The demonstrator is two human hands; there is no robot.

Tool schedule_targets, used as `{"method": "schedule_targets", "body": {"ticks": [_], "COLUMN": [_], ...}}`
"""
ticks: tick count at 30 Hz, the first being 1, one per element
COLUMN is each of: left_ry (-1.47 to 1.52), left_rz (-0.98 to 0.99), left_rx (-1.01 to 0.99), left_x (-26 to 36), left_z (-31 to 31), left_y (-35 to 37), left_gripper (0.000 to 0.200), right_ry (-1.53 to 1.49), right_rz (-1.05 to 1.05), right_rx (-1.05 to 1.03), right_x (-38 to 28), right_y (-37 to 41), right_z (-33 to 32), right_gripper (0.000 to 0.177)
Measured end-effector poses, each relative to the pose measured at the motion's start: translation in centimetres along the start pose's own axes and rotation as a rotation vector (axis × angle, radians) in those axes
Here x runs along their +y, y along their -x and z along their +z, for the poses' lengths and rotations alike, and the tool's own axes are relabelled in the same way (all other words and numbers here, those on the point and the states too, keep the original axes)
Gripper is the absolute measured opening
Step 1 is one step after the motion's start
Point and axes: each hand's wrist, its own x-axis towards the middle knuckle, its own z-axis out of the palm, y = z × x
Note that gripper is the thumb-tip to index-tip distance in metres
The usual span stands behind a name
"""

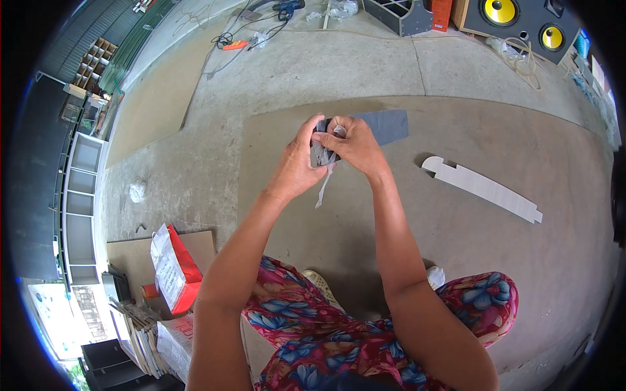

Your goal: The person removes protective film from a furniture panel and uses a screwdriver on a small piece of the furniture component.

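Two-handed, pinches a small dark grey folded piece [318, 155] in mid-air, left hand [295, 166] and right hand [357, 146] both with fingers clamped on it. Seems to be working loose the white strip [324, 186] dangling below. Probably calls next for a steady hold and a clean pull. Lying underneath, on the fibreboard sheet [508, 260]: a larger grey sheet [391, 127] and a pale cut-out board [486, 188]. Further off, a red-and-white bag [175, 270] and a speaker cabinet [521, 19]. Hidden behind knuckles: the piece's far side.
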Motion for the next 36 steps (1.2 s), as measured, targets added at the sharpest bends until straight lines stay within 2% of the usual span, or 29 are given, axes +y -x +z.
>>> {"method": "schedule_targets", "body": {"ticks": [2, 5, 8, 12, 15, 18, 21, 24, 26, 29, 30, 32, 36], "left_ry": [-0.004, -0.016, 0.018, 0.291, 0.287, 0.327, 0.291, 0.197, 0.151, 0.130, 0.084, -0.003, -0.110], "left_rz": [0.030, 0.068, 0.008, -0.039, -0.050, -0.123, -0.141, -0.133, -0.100, -0.291, -0.300, -0.322, -0.349], "left_rx": [0.013, 0.014, -0.024, -0.035, 0.012, 0.046, 0.027, -0.011, -0.038, -0.156, -0.213, -0.326, -0.301], "left_x": [0.0, -0.3, -0.1, -0.7, -2.1, -2.1, -1.7, -0.5, 0.0, 1.0, 0.6, -1.1, -5.4], "left_z": [0.0, 0.0, -0.3, -1.7, -3.4, -4.8, -5.7, -5.8, -6.0, -6.9, -7.4, -8.8, -8.7], "left_y": [0.0, -0.2, -0.3, -0.8, -1.1, -0.8, -0.6, 0.0, 0.5, 1.5, 1.8, 2.5, 3.5], "left_gripper": [0.082, 0.083, 0.083, 0.081, 0.080, 0.076, 0.074, 0.074, 0.076, 0.077, 0.078, 0.080, 0.079], "right_ry": [-0.056, -0.106, -0.176, -0.114, 0.047, -0.464, -1.119, -1.291, -1.252, -1.285, -1.310, -1.273, -1.000], "right_rz": [0.033, -0.028, 0.056, 0.073, 0.226, 0.685, 0.883, 0.826, 0.730, 0.613, 0.585, 0.555, 0.388], "right_rx": [-0.023, -0.016, -0.054, -0.063, -0.056, -0.077, -0.070, 0.099, 0.195, 0.266, 0.280, 0.313, 0.398], "right_x": [-0.2, 0.2, 0.6, 4.0, 8.2, 16.4, 17.4, 17.2, 18.2, 18.4, 18.0, 17.3, 14.1], "right_y": [0.1, 0.1, 0.1, -0.4, 0.1, 1.4, 3.5, 2.9, 1.6, 0.4, 0.4, 0.3, -0.5], "right_z": [-0.2, -0.2, -0.4, -1.3, -3.5, -4.4, -2.3, -0.8, -0.4, -1.0, -1.5, -2.6, -4.2], "right_gripper": [0.031, 0.027, 0.027, 0.033, 0.047, 0.057, 0.058, 0.043, 0.038, 0.037, 0.037, 0.036, 0.035]}}
